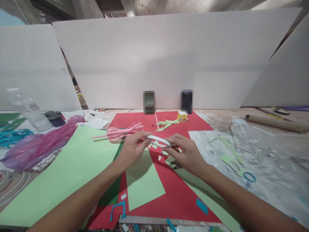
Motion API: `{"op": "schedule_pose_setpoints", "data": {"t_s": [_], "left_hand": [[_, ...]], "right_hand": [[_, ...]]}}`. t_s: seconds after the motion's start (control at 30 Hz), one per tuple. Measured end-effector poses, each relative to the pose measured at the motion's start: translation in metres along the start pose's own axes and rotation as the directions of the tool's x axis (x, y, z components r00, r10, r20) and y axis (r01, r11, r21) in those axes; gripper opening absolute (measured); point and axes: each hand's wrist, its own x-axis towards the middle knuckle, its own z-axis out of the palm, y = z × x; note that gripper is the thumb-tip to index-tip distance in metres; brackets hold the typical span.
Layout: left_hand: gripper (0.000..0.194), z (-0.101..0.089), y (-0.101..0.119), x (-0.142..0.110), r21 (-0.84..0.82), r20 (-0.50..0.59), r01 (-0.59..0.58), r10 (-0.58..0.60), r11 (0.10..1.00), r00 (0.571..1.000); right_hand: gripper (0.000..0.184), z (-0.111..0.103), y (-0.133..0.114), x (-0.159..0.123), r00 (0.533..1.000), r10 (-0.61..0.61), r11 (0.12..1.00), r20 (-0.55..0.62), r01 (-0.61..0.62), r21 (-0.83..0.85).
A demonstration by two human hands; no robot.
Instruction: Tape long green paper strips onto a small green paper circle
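My left hand (132,149) and my right hand (185,154) meet over a red paper sheet (173,193), both pinching a curved white paper strip (158,140) that spans between their fingertips. The strip is held a little above the sheet. A light green paper piece (142,183) lies under my left wrist. Just beyond my left hand sits a bundle of pink paper strips (123,131). Small white paper scraps (159,158) lie on the red sheet below the strip.
A large light green sheet (65,174) lies at left, beside purple plastic (41,145) and a plastic bottle (29,111). A yellow-lidded small jar (182,116) and green strips (166,124) sit at the back. Another bottle (241,130), a cardboard tube (275,123) and a blue ring (249,177) lie right.
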Motion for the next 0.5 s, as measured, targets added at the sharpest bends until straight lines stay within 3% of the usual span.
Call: {"op": "schedule_pose_setpoints", "data": {"t_s": [0.07, 0.13, 0.2, 0.3, 0.4, 0.5], "left_hand": [[0.019, 0.000, -0.003, 0.001, -0.118, 0.024, 0.088, -0.086, 0.989, 0.996], [0.022, 0.000, -0.007, 0.001, -0.116, 0.051, 0.094, -0.089, 0.989, 0.995], [0.024, 0.001, -0.008, 0.001, 0.019, 0.035, 0.005, -0.006, 1.000, 0.999], [0.026, 0.003, -0.005, -0.002, 0.238, 0.049, -0.236, 0.231, 0.942, 0.972], [0.021, 0.004, -0.001, -0.004, 0.293, 0.090, -0.394, 0.385, 0.871, 0.919], [0.022, 0.004, 0.003, -0.005, 0.295, 0.091, -0.447, 0.441, 0.844, 0.893]], "right_hand": [[0.011, 0.000, 0.002, 0.001, 1.000, 0.025, 0.999, -0.016, -0.024, 0.035], [0.013, 0.000, 0.004, 0.001, 0.999, 0.035, 0.999, -0.027, -0.034, 0.040], [0.015, 0.000, 0.005, 0.000, 1.000, 0.004, 1.000, -0.025, -0.004, 0.011], [0.017, 0.000, 0.004, -0.003, 0.997, -0.082, 0.996, 0.011, 0.082, -0.029], [0.021, 0.000, 0.002, -0.006, 0.991, -0.130, 0.991, 0.030, 0.131, -0.035], [0.021, 0.001, 0.003, -0.006, 0.988, -0.155, 0.986, 0.023, 0.156, -0.064]]}}
